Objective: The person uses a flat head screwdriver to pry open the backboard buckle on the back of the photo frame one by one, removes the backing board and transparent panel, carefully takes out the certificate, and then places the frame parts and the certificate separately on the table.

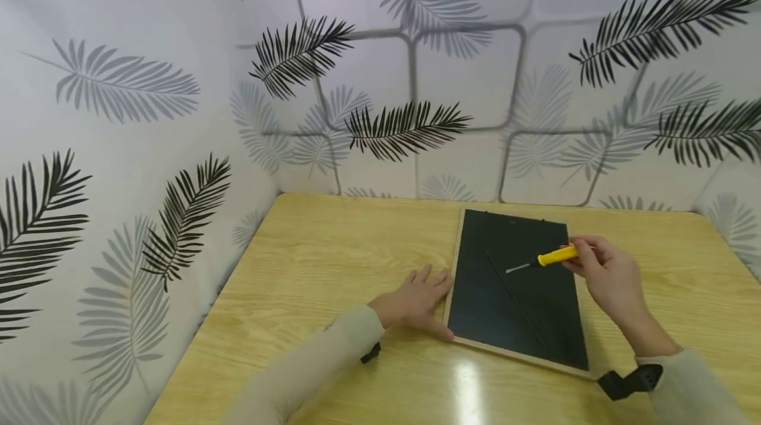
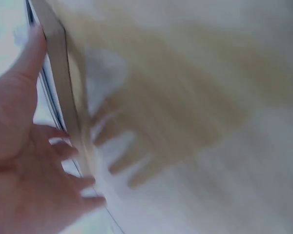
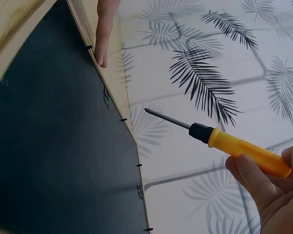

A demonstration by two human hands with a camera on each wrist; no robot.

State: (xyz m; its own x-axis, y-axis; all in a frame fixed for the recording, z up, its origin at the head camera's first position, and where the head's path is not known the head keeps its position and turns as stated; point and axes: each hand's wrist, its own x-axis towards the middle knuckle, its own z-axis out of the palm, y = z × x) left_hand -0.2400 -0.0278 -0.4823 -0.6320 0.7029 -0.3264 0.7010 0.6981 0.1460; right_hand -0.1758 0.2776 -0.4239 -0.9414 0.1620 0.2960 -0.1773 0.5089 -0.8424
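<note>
A picture frame (image 1: 514, 286) lies on the table with its black back panel up and a pale wooden rim around it. Small dark tabs and metal hangers line its edge in the right wrist view. My left hand (image 1: 421, 303) rests at the frame's left side, fingers spread and straight, thumb at the near corner. In my right hand (image 1: 612, 276) I hold a screwdriver (image 3: 244, 148) by its yellow handle, pinched between thumb and fingers. Its metal shaft points left, over the panel in the head view. The left wrist view shows my left palm (image 2: 19, 161) beside the rim.
The light wood-grain table (image 1: 333, 246) extends around the frame. Behind it and to the left stand pale walls (image 1: 380, 81) with a feather-leaf print. A thin dark line (image 1: 505, 283) runs diagonally across the panel. Dark bands (image 1: 631, 382) sit at both wrists.
</note>
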